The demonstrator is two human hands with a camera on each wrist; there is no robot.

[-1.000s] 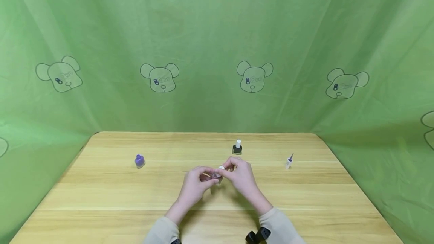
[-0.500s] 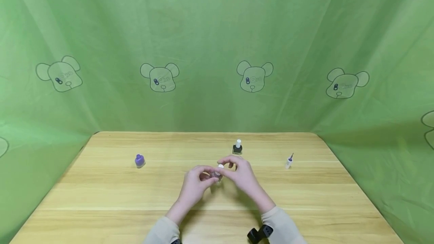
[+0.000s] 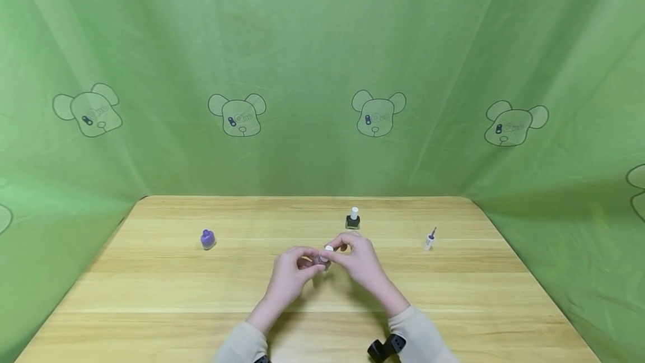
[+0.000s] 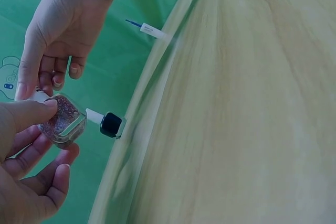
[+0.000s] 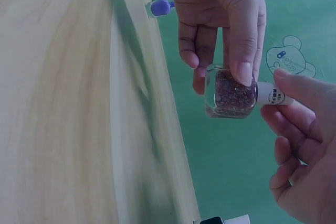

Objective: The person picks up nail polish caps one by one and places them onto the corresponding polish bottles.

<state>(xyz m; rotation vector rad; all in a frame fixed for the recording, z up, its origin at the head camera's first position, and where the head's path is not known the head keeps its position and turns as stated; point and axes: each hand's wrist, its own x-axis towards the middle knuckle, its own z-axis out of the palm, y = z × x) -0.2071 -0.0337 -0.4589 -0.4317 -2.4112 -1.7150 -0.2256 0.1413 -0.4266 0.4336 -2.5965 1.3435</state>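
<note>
A clear glass nail polish bottle (image 5: 231,95) filled with dark reddish glitter is held between both hands over the middle of the table. My left hand (image 3: 291,274) grips its glass body, the thumb laid along one face. The fingers and thumb of my right hand (image 3: 359,262) pinch its white cap (image 5: 275,94), which bears a small round label and sits on the bottle's neck. In the left wrist view the right fingers hide most of the cap.
Behind the hands stands a dark nail polish bottle (image 3: 353,222) with a white cap. An uncapped purple bottle (image 3: 208,240) is at left. A white cap with a purple brush (image 3: 430,241) stands brush-up at right. Green curtains (image 3: 302,167) surround the wooden table (image 3: 151,284).
The right hand has shifted and turned slightly at the cap, its wrist a little to the right. The left hand and the bottle stay nearly in place.
</note>
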